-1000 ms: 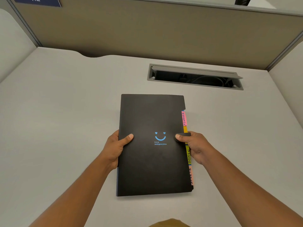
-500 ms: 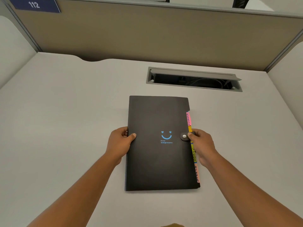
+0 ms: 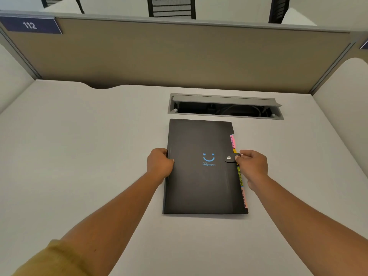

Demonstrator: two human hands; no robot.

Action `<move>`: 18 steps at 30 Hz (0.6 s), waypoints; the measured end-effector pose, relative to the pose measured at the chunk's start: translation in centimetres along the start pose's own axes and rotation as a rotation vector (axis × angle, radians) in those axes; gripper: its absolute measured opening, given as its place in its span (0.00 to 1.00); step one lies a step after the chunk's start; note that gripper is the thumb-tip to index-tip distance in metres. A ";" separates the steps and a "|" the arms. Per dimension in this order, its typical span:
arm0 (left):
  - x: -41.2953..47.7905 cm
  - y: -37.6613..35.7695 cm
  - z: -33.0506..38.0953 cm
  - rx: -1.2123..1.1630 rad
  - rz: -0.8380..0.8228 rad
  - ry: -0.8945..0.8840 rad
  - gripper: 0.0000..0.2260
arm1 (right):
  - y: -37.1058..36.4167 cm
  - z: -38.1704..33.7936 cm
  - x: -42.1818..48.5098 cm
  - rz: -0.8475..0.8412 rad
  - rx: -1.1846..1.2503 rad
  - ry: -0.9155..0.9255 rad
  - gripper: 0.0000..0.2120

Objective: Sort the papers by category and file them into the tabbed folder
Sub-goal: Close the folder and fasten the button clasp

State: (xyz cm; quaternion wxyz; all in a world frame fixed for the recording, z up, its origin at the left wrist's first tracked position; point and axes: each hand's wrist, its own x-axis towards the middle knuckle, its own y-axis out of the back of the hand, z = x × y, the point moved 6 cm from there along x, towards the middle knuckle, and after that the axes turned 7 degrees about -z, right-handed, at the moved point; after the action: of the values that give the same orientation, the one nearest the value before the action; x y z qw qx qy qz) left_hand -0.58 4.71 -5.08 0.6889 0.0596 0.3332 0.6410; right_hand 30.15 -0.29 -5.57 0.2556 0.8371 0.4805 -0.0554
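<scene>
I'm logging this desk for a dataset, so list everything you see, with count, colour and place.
folder: one, black with a blue smiley, flat on mid-desk.
snap strap: one, black with a silver stud, over the folder's right edge.
tabs: several, pink, yellow, green, peach, along the folder's right edge.
desk: one, pale grey.
cable slot: one, grey, flap raised, behind the folder.
partition: one, beige, desk's far edge.
number plate: one, navy, reads 112, partition's top left.
chairs: three, black, beyond the partition.
sleeve: one, mustard, left arm.
left hand: grips the folder's left edge.
right hand: pinches the snap strap.
</scene>
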 end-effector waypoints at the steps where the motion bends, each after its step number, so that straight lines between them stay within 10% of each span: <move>1: 0.1 -0.3 0.2 0.006 -0.002 -0.010 0.09 | 0.1 0.0 0.4 0.000 -0.012 0.000 0.13; 11: -2.9 -1.9 0.7 0.567 0.230 -0.318 0.21 | -1.4 -0.7 -2.0 -0.082 -0.590 0.406 0.13; 18: -5.5 -5.4 -1.0 0.770 0.147 -0.409 0.38 | -5.0 1.7 -7.2 -0.169 -0.967 0.594 0.40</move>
State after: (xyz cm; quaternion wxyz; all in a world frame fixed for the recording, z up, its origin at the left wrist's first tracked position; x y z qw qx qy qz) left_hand 3.63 -1.68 -6.49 0.6209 0.4610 0.3994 0.4923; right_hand 22.46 -4.67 -6.48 0.4581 0.5635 0.5676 0.3879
